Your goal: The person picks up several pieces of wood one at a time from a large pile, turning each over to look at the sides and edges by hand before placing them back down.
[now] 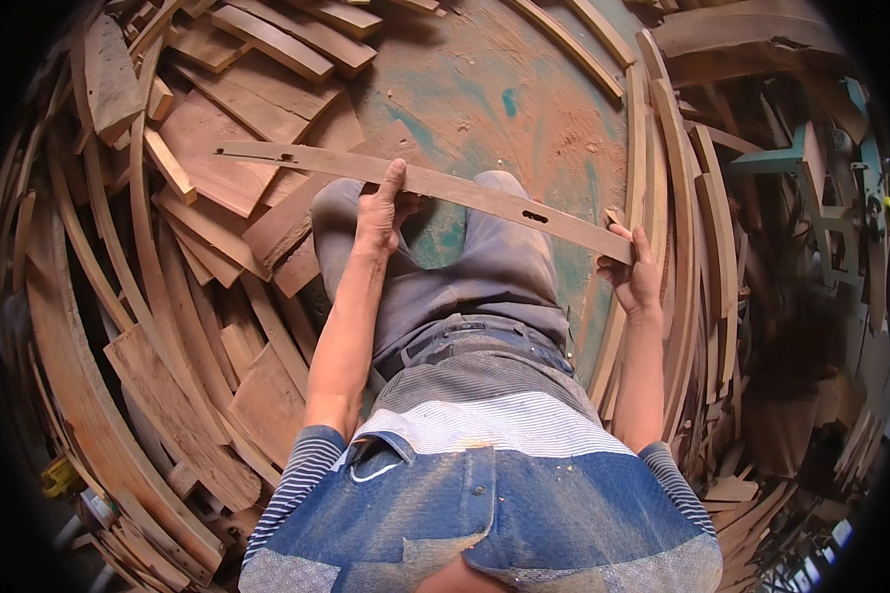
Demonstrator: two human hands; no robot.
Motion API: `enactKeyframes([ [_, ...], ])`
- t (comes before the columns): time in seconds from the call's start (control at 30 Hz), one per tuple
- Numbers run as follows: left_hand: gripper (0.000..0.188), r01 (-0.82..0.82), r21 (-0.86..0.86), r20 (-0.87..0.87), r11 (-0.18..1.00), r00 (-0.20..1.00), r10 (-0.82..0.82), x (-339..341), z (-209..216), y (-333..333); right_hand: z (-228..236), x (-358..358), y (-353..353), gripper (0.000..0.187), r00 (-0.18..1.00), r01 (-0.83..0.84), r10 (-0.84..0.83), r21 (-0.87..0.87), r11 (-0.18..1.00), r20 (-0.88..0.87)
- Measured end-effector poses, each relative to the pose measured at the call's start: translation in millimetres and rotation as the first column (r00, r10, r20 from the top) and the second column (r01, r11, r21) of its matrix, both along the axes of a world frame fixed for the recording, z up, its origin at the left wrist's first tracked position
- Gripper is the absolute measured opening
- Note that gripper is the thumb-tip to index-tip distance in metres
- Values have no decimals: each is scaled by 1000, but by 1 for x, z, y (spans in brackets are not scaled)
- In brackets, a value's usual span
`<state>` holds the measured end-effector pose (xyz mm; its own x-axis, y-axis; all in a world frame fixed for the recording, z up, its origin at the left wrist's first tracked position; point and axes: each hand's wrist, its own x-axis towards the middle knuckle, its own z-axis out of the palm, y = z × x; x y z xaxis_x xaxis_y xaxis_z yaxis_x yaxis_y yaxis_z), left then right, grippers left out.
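A long, narrow wooden rail (465,189) is held crosswise above my knees, its left end farther away than its right. Dark slots are cut into it, one right of the middle and others toward the left end. My left hand (381,210) grips the rail left of its middle, with the thumb on the upper face and the fingers partly hidden below. At the right end my right hand (635,274) closes round the wood. Close to those right fingers shows a small pale bit of wood (615,217); whether it is attached to the rail I cannot tell.
Boards and offcuts (218,148) lie heaped at the left, with long planks (119,415) beside them. More long strips (677,227) stand along the right. Sawdust covers the green-stained floor (485,89) ahead. A pale green metal frame (811,168) stands far right.
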<state>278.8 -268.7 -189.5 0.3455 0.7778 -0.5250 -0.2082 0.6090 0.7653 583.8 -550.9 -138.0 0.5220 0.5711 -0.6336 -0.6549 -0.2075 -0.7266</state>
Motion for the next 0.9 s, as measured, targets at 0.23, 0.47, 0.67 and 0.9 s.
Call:
enactKeyframes([
  [0.23,41,-22,-41,-20,999,1000,21,-15,-22,-8,-11,-5,-3,51,999,-26,25,-35,999,-36],
  [0.47,47,-28,-77,-22,997,999,26,-18,-25,-9,-5,-9,1,46,999,-48,48,0,999,10],
  [0.67,54,-112,-213,251,971,954,165,-21,-26,-7,-2,-19,1,66,964,-173,139,137,975,229],
  [0.9,41,-110,-207,342,972,923,178,-24,-36,-6,9,-20,6,67,937,-207,179,65,976,301],
])
